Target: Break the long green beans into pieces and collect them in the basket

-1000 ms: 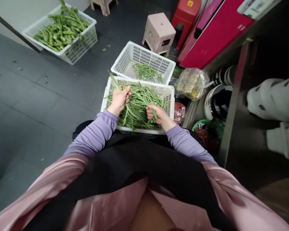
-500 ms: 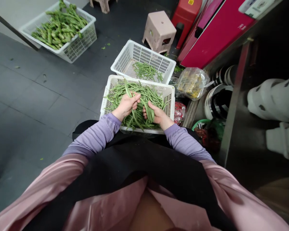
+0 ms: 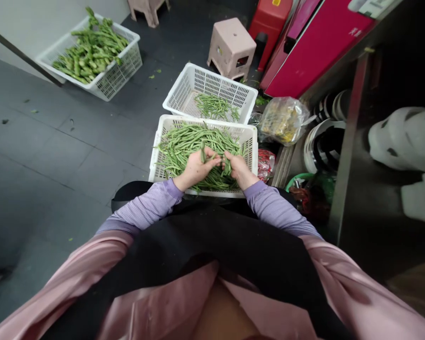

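1. Beans (image 3: 194, 137): long, thin and green, heaped loose and crisscrossed in the near crate (image 3: 255, 153), just beyond the apron (image 3: 212, 236). Smaller pile (image 3: 215, 106) on the floor of the far crate (image 3: 226, 84), close behind.
2. Left hand (image 3: 199, 167): fingers curled above the heap, pinching at least one bean (image 3: 203, 152), with one end poking up past the fingers. Exact count: cannot tell.
3. Right hand (image 3: 238, 171): closed round a small bunch (image 3: 227, 166), thumb uppermost, green showing on the side toward the left hand. Fingertips of both hands very near each other; touching or not, cannot tell.
4. Weight: probably next to nothing singly, modest by the handful.
5. Stiffness: likely springy, giving a little along the length, then snapping under a sharp bend.
6. Surface: probably smooth, perhaps slippery if wet; dampness impossible to judge from here.
7. Hold for one: best pinched close to an end, between thumb and fingertip.
8. Hold for several: best wrapped loosely round the middle, ends roughly level. Avoid hard squeezing, likely to bruise or crack. Draw lengthwise from the tangle, to keep from dragging neighbours along.
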The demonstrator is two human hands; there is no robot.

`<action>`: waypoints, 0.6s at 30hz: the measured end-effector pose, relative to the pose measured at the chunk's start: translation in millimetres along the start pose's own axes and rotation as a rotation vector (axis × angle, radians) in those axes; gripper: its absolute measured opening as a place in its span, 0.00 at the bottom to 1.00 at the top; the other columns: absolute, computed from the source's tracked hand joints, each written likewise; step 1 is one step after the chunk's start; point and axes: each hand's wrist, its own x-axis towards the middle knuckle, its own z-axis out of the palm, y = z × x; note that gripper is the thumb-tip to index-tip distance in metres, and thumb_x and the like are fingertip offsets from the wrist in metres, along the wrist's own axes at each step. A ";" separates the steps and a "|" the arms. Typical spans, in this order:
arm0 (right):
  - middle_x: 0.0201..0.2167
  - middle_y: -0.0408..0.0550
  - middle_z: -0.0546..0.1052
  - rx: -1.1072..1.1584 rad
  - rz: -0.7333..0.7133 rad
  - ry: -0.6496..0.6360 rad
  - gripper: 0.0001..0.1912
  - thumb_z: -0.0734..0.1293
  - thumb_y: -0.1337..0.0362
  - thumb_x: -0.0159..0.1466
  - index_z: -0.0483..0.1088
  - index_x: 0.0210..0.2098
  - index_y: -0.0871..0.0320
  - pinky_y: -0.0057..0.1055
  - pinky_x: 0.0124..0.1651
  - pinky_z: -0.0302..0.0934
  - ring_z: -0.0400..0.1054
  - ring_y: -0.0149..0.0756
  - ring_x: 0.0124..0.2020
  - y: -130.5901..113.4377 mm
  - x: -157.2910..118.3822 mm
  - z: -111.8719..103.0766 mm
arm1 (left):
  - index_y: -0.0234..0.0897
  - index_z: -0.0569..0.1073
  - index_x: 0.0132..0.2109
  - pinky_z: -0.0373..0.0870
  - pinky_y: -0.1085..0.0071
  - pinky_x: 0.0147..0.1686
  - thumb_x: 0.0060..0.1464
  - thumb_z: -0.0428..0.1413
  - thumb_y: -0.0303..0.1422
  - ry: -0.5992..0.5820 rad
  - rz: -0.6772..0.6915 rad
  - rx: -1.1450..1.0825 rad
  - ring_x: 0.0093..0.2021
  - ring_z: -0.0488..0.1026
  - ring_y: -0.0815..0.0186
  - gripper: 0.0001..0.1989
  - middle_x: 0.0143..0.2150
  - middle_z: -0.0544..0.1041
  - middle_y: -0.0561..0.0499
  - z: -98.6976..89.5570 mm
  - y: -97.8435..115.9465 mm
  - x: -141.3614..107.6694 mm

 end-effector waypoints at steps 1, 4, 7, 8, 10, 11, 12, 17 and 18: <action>0.17 0.38 0.70 0.010 0.030 0.028 0.14 0.73 0.60 0.66 0.66 0.30 0.57 0.26 0.21 0.61 0.62 0.28 0.17 0.9 0.9 0.4 | 0.36 0.74 0.30 0.73 0.71 0.34 0.47 0.70 0.37 -0.056 -0.011 -0.003 0.28 0.74 0.68 0.13 0.27 0.78 0.52 0.4 -0.4 -1.6; 0.20 0.42 0.73 0.006 0.201 -0.125 0.15 0.70 0.55 0.69 0.69 0.31 0.58 0.27 0.24 0.65 0.66 0.30 0.19 -1.2 -6.1 2.6 | 0.36 0.72 0.29 0.71 0.70 0.29 0.48 0.69 0.41 -0.147 -0.118 -0.062 0.24 0.71 0.69 0.16 0.24 0.76 0.52 -2.3 -6.7 1.9; 0.22 0.42 0.75 0.003 0.296 -0.361 0.14 0.68 0.56 0.71 0.69 0.33 0.58 0.27 0.26 0.67 0.67 0.29 0.21 -8.0 -18.8 3.5 | 0.37 0.69 0.26 0.70 0.71 0.29 0.48 0.67 0.38 -0.129 -0.169 -0.039 0.23 0.70 0.69 0.16 0.22 0.74 0.53 -6.8 -14.9 10.0; 0.23 0.42 0.76 0.020 0.296 -0.406 0.12 0.68 0.58 0.70 0.70 0.34 0.58 0.27 0.28 0.67 0.68 0.29 0.22 -10.2 -22.5 3.7 | 0.37 0.68 0.26 0.69 0.71 0.29 0.47 0.67 0.35 -0.099 -0.150 0.025 0.24 0.70 0.69 0.15 0.22 0.73 0.53 -7.7 -16.9 12.1; 0.24 0.40 0.76 0.047 0.283 -0.450 0.08 0.71 0.63 0.68 0.70 0.35 0.59 0.26 0.29 0.68 0.68 0.28 0.22 -12.2 -28.9 4.7 | 0.37 0.68 0.25 0.65 0.74 0.27 0.45 0.67 0.30 0.007 -0.092 0.195 0.25 0.68 0.69 0.13 0.22 0.72 0.55 -8.0 -19.8 14.9; 0.23 0.40 0.76 0.046 0.280 -0.453 0.07 0.72 0.65 0.66 0.70 0.36 0.59 0.26 0.29 0.68 0.68 0.28 0.22 -11.3 -32.1 5.6 | 0.37 0.69 0.25 0.62 0.75 0.26 0.44 0.67 0.28 0.073 -0.068 0.267 0.25 0.66 0.70 0.12 0.21 0.70 0.56 -7.4 -21.0 15.9; 0.23 0.40 0.76 0.036 0.274 -0.450 0.08 0.74 0.66 0.64 0.70 0.35 0.59 0.26 0.29 0.68 0.69 0.28 0.22 -9.1 -35.5 6.8 | 0.38 0.69 0.24 0.59 0.75 0.25 0.44 0.67 0.26 0.142 -0.059 0.310 0.24 0.64 0.71 0.12 0.21 0.68 0.57 -6.4 -22.1 16.8; 0.22 0.40 0.75 0.013 0.177 -0.357 0.12 0.77 0.69 0.59 0.69 0.33 0.58 0.27 0.27 0.68 0.69 0.30 0.21 6.1 -44.8 7.4 | 0.37 0.63 0.22 0.51 0.78 0.18 0.50 0.67 0.27 0.235 -0.264 0.057 0.17 0.55 0.76 0.19 0.17 0.61 0.60 -3.7 -24.1 19.9; 0.20 0.40 0.74 0.014 0.172 -0.317 0.11 0.76 0.69 0.59 0.69 0.32 0.57 0.27 0.25 0.67 0.68 0.30 0.20 3.2 -40.6 5.9 | 0.38 0.62 0.23 0.49 0.78 0.17 0.51 0.67 0.30 0.188 -0.319 -0.038 0.16 0.53 0.77 0.20 0.16 0.60 0.60 -4.5 -22.9 20.1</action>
